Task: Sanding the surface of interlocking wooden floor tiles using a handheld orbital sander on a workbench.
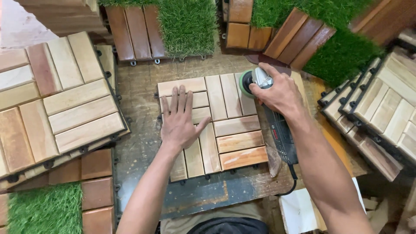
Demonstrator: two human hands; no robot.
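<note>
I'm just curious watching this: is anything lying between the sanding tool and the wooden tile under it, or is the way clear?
Nothing visible lies between them. The right hand holds the power sander at the top right corner of the wooden tile, and the left hand lies flat on the tile's left half, away from the disc.

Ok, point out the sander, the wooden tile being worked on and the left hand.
sander (pixel 277 134), head view, on its dark body.
wooden tile (pixel 238 141), head view, on a right-side slat.
left hand (pixel 180 123), head view, on its back.
</note>
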